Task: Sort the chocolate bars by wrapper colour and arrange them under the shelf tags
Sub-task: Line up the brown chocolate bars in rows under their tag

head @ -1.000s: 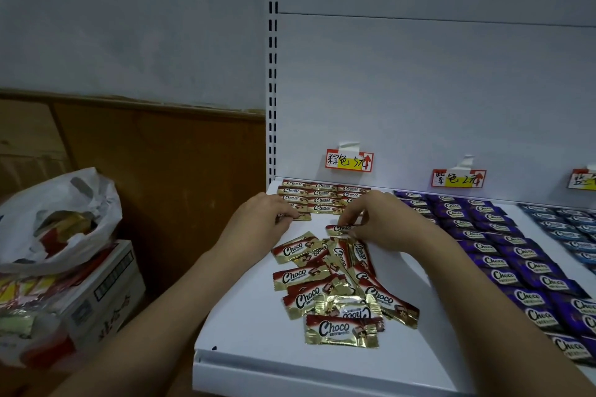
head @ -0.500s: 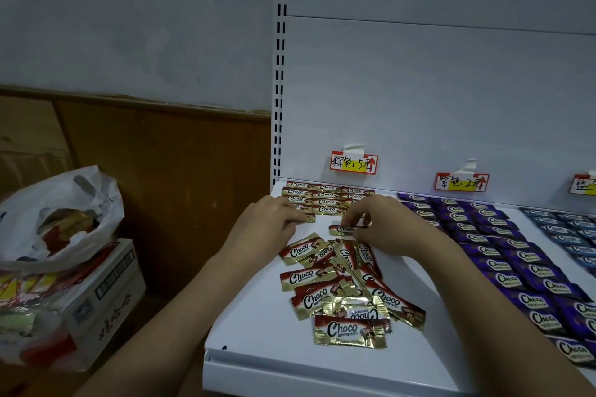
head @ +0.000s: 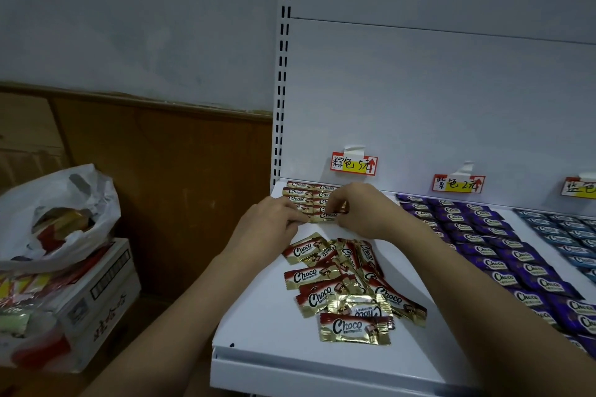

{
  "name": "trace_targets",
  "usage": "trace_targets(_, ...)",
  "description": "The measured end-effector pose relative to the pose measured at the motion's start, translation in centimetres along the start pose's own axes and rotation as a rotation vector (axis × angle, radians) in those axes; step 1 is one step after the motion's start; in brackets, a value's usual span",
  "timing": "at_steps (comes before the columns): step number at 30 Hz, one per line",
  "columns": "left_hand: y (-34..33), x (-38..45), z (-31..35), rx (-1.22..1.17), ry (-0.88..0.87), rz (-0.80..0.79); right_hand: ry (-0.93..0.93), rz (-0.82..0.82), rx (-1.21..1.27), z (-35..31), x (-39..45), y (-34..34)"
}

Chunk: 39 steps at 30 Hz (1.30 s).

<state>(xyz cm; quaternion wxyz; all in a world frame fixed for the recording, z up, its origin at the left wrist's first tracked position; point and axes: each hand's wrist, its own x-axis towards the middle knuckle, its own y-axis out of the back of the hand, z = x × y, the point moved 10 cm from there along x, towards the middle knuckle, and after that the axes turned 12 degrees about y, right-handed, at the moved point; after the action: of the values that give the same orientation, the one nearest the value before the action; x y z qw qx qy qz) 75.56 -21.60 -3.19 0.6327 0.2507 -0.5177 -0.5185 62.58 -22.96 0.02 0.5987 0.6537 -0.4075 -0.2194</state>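
Note:
On the white shelf (head: 258,325) a loose pile of brown-and-gold Choco bars (head: 348,287) lies in front of neat brown rows (head: 300,192) under the brown tag (head: 353,164). My right hand (head: 367,213) pinches one brown bar (head: 325,215) at the front of those rows. My left hand (head: 269,226) touches the same bar's left end with its fingertips. Purple bars (head: 490,245) lie in rows under the purple tag (head: 458,184). Blue bars (head: 561,232) lie at the far right under a third tag (head: 580,187).
Left of the shelf, a white plastic bag (head: 54,213) with wrappers inside sits on a cardboard box (head: 96,300). A slotted white upright (head: 283,74) marks the shelf's left end. Brown wall panelling (head: 167,177) runs behind.
My right hand carried the brown bar from the pile's far edge back to the front of the arranged rows. My left hand moved in to meet it.

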Motion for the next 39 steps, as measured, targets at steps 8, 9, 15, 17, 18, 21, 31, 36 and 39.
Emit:
trace_targets(8, 0.0, 0.1, 0.1, -0.009, -0.006, -0.003, -0.016, -0.031, 0.0, -0.1, 0.4, -0.9)
trace_targets(9, 0.2, -0.1, 0.2, -0.02, -0.012, 0.006, -0.015, -0.022, 0.005, -0.2, 0.2, -0.8)
trace_targets(15, 2.1, -1.0, 0.1, -0.257, 0.041, -0.003, -0.023, 0.0, 0.116, -0.4, -2.0, 0.6)
trace_targets(17, 1.7, -1.4, 0.2, -0.335, 0.07, -0.108, -0.015, -0.024, 0.151, -0.8, -2.7, 0.8)
trace_targets(18, 1.5, -1.6, 0.4, -0.342, 0.068, -0.164, -0.017, -0.032, 0.164, -1.0, -3.1, 0.9)
trace_targets(21, 0.9, -2.4, 1.4, -0.319, 0.058, -0.317, -0.034, -0.061, 0.19, -1.7, -4.0, 1.1)
trace_targets(31, 1.7, -3.6, 2.5, -0.325, 0.085, -0.421, -0.015, -0.185, 0.128, -2.9, -5.3, -0.1)
trace_targets(36, 3.3, -3.2, -1.1, -0.666, 0.347, -0.308, 0.047, -0.061, 0.146, -4.1, -4.4, 0.4)
trace_targets(39, 3.3, -3.5, -2.7, -0.797, 0.459, -0.334, 0.098, -0.11, 0.155, -5.3, -3.9, -0.4)
